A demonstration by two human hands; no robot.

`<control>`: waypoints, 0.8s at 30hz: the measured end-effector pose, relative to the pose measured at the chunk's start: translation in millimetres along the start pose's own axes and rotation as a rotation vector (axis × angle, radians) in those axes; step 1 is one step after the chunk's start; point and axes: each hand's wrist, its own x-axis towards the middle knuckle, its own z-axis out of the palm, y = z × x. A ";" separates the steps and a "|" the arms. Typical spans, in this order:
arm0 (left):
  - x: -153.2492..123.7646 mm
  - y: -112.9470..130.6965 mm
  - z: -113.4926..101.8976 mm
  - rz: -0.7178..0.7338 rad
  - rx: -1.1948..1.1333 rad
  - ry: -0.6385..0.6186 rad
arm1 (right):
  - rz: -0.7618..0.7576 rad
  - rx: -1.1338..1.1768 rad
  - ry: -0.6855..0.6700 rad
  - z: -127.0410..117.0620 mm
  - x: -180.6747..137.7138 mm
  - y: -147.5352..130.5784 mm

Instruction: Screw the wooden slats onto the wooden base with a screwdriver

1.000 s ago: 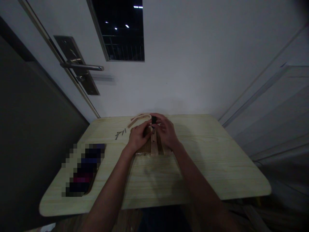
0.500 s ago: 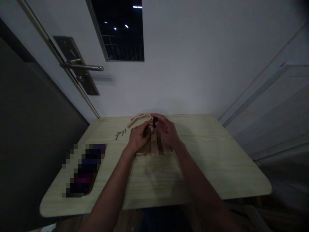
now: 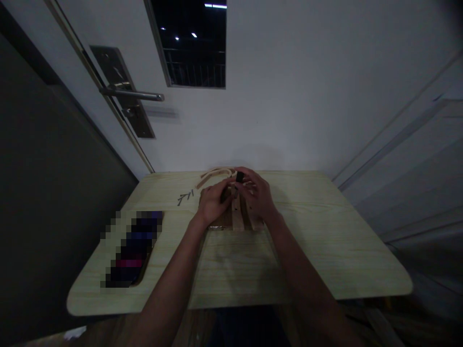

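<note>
My right hand (image 3: 258,193) grips a short screwdriver (image 3: 239,177) by its black handle, which stands roughly upright with its tip down on a pale wooden strip (image 3: 238,219). Close on its left, my left hand (image 3: 214,201) curls in, thumb and fingers closed around the spot by the tip; what they pinch is hidden. The strip lies with a second one (image 3: 254,219) across a brown, shiny block (image 3: 220,222). Dark holes or screw heads show in the strips. Behind the hands curves a bent wooden piece (image 3: 213,174), its right end covered by fingers.
Several screws (image 3: 185,196) lie loose left of my left hand. A phone with a blurred-out screen (image 3: 135,250) rests on the left of the wood-grain table (image 3: 325,250). Behind the table rises a white door (image 3: 275,96) with a metal handle (image 3: 137,95).
The whole view has shifted slightly, so everything sits a little further right. My right fingers have changed position around the screwdriver handle; both hands stay at the same spot on the wood.
</note>
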 end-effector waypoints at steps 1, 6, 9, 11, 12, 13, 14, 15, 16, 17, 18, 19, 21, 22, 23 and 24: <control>-0.2 -0.6 0.2 0.001 0.000 0.005 | -0.005 0.003 -0.014 -0.7 -0.2 -0.7; -0.3 -4.0 0.7 0.007 0.007 0.005 | -0.010 0.032 -0.058 -1.7 -1.5 -3.9; 0.2 -4.4 0.3 0.019 -0.003 -0.002 | -0.016 0.035 -0.039 0.0 -1.8 -3.3; 0.5 -3.6 -0.3 0.020 -0.011 -0.002 | -0.027 0.027 0.004 1.1 -1.5 -1.1; 0.6 -3.0 -0.8 0.020 -0.015 -0.004 | -0.030 0.020 0.027 1.4 -1.2 0.4; 0.8 -2.3 -1.3 0.019 -0.015 -0.006 | -0.030 0.009 0.037 1.2 -0.8 1.9; 0.9 -1.6 -1.7 0.018 -0.013 -0.010 | -0.028 -0.001 0.040 0.8 -0.4 3.3; 1.1 -1.1 -2.1 0.016 -0.010 -0.015 | -0.029 -0.007 0.036 0.1 -0.1 4.3; 1.2 -0.8 -2.3 0.014 -0.005 -0.018 | -0.034 -0.009 0.025 -0.8 0.3 5.0; 1.3 -0.9 -2.1 0.012 0.000 -0.017 | -0.044 -0.003 0.011 -1.8 0.5 5.1; 1.3 -1.4 -1.7 0.011 0.004 -0.013 | -0.059 0.006 -0.001 -2.6 0.6 4.7; 1.3 -2.4 -0.9 0.015 0.005 -0.006 | -0.078 0.017 -0.013 -3.2 0.6 4.0; 1.2 -5.6 1.5 0.029 0.005 0.017 | -0.122 0.034 -0.041 -3.6 0.5 1.8; 1.1 -7.6 2.8 0.036 0.006 0.029 | -0.138 0.040 -0.057 -3.4 0.5 0.7; 1.0 -9.6 4.0 0.040 0.009 0.038 | -0.146 0.043 -0.074 -2.9 0.6 -0.3; 0.9 -11.6 5.0 0.040 0.014 0.040 | -0.146 0.041 -0.093 -2.3 0.8 -1.0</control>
